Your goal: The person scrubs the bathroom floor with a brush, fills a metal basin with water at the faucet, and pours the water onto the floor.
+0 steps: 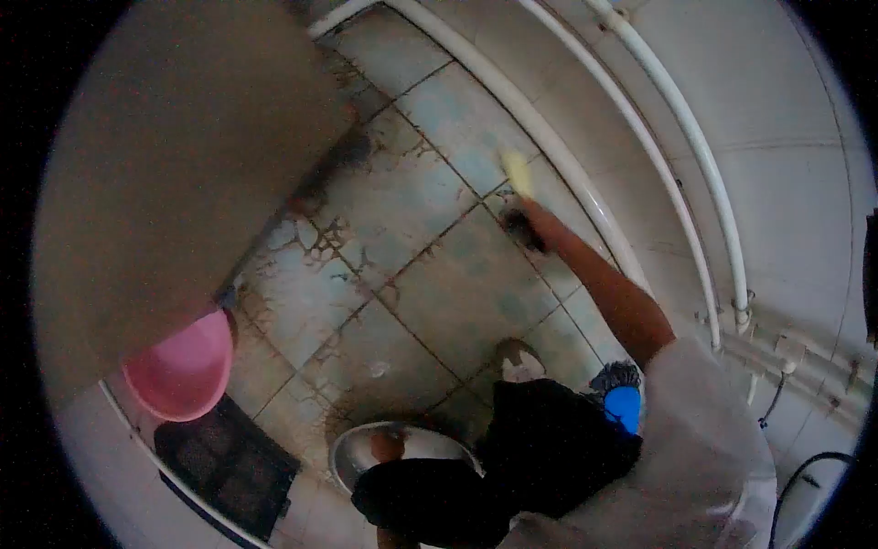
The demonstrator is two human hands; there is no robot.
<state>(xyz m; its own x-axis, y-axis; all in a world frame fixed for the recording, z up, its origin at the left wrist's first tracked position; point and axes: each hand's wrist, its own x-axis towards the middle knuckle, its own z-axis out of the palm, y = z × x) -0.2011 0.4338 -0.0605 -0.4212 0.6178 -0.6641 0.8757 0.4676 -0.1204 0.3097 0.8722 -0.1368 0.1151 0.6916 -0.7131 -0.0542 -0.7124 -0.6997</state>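
My right hand (535, 210) reaches down to the tiled floor (439, 265) near the wall. A blurred yellow thing (517, 174) sits at the end of my right hand, which appears closed on it; whether it is a cloth, a sponge or a brush I cannot tell. Just beneath the wrist is a dark round patch (523, 229) on the floor. A metal basin (343, 453) stands by my knees, partly covered by my black shorts. Inside its rim shows a brown shape that I cannot make out. My left hand is not plainly visible.
White pipes (681, 110) run along the wall on the right. A large grey-brown panel (183, 183) blocks the upper left. Below it sits a pink basin (187, 366) beside a black mat-like thing (229, 467). A blue brush with dark bristles (622, 407) lies near my leg. Dirt marks the tiles.
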